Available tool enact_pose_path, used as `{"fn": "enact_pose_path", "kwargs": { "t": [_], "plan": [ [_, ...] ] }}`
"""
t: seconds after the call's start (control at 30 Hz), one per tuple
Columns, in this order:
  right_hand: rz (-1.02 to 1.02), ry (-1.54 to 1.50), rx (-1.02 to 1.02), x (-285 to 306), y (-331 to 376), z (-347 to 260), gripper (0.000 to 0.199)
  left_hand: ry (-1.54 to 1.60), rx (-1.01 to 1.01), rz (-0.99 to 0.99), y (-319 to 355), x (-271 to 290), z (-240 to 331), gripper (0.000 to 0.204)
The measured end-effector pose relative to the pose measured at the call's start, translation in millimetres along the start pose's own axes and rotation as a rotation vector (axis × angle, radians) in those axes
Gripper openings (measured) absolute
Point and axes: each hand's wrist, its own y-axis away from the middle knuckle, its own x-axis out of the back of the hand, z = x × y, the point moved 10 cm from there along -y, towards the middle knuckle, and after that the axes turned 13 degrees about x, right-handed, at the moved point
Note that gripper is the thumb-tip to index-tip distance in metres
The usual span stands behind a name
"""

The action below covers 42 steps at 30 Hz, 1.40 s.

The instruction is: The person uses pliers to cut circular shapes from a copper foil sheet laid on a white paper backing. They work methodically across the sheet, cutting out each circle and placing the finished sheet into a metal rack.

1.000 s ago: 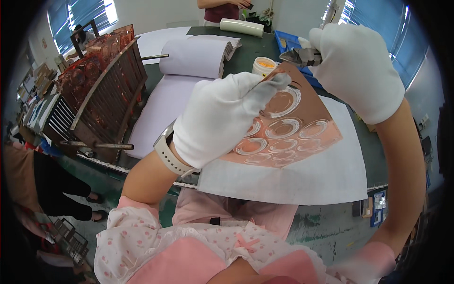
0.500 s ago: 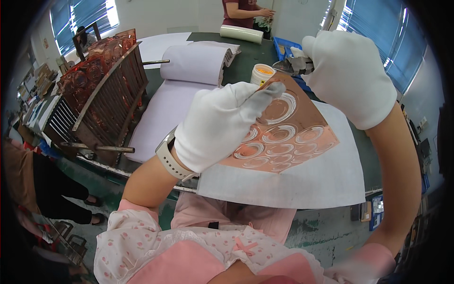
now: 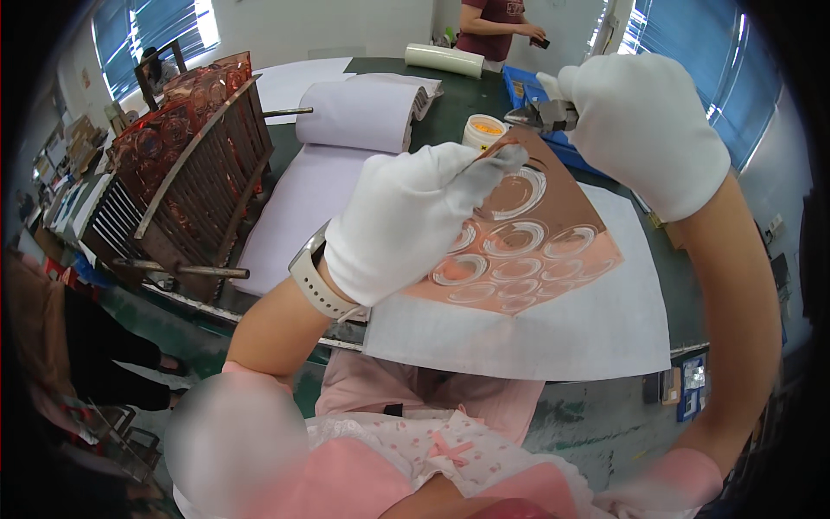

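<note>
Both my hands wear white gloves. My left hand pinches the upper edge of a thin copper-coloured sheet with several ring patterns, holding it tilted above a white paper sheet. My right hand is closed on small metal pliers whose jaws meet the sheet's top corner. A smartwatch with a pale band sits on my left wrist.
A metal rack holding more copper-coloured sheets stands at the left. A stack of white paper folds over itself at the centre back. A small jar of orange stuff, a blue bin and a white roll lie beyond. Another person stands at the far end.
Both hands and the copper sheet have shifted slightly up and left in view. The grip on the sheet and the pliers is the same.
</note>
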Motion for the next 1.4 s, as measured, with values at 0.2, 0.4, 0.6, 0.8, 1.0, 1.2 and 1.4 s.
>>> {"fn": "enact_pose_path", "kwargs": {
  "t": [0.2,0.4,0.6,0.8,1.0,1.2,1.4],
  "plan": [
    [-0.079,0.057,0.083,-6.8,4.6,3.3,0.011,-0.339,-0.365,0.077,3.5,-9.7,18.6,0.031],
    [-0.462,-0.105,-0.099,-23.8,8.0,16.4,0.013,-0.245,-0.432,0.121,-4.3,-8.4,18.1,0.032],
    [0.448,-1.000,-0.867,-51.9,101.5,87.3,0.019,-0.384,-0.615,0.240,-13.3,-3.2,14.0,0.036],
    [0.208,-1.015,-1.510,-217.0,324.0,7.6,0.042,0.183,-0.041,0.023,-38.8,-1.6,-15.8,0.026],
    [0.296,-1.016,-1.712,-264.1,368.7,-103.4,0.031,0.112,0.038,0.065,-45.5,2.3,-25.7,0.027],
    [0.040,-0.899,-1.328,-251.7,329.5,-105.6,0.040,0.060,0.125,0.139,-53.4,2.8,-32.3,0.029],
    [-0.391,-1.136,-1.359,-273.6,311.9,-112.9,0.037,0.079,0.010,0.139,-58.4,3.0,-33.2,0.029]
  ]
}}
